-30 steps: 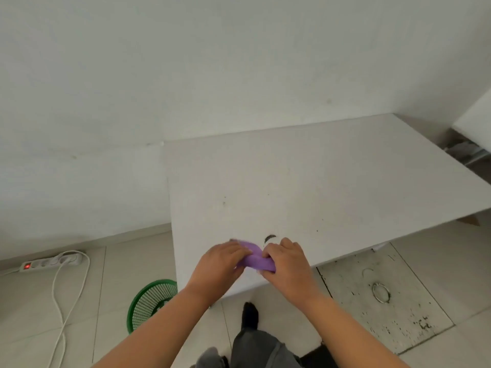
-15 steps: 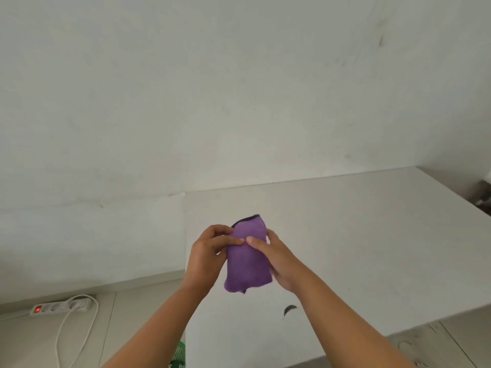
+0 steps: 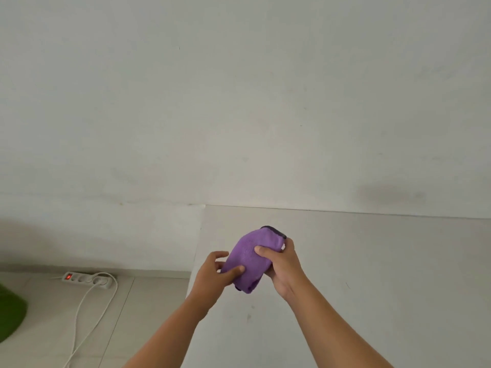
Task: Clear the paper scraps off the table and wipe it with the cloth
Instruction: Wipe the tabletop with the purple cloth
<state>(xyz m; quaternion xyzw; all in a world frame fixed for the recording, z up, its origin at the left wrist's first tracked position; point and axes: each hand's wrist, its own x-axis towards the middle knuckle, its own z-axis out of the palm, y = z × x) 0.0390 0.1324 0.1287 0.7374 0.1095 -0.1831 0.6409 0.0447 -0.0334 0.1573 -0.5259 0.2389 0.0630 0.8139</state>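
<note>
Cloth point(image 3: 248, 258) in purple colour is held in the air above the near left part of the tabletop point(image 3: 372, 261), between both hands and not touching the surface. The right hand point(image 3: 281, 264) grips it from the right side, thumb on the front and fingers curled behind, while the left hand point(image 3: 215, 272) pinches its lower left part with the thumb. The step in hand seems to be to gather or fold the cloth before wiping. To do it well, I think the cloth should become a flat pad that one hand can cover, with the dark hem tucked inside, so that no loose corner drags. No paper scraps are visible on the part of the tabletop that shows, only some small dark marks, so the clearing looks finished, as far as one can judge. For moving there is much room: the tabletop is open to the right and to the far side, where it meets the wall point(image 3: 239, 102). The left edge is just beside the left hand, so strokes should begin there and go to the right. On the floor at the left lie a power strip point(image 3: 86, 279) and its white cable, well apart from the hands.
</note>
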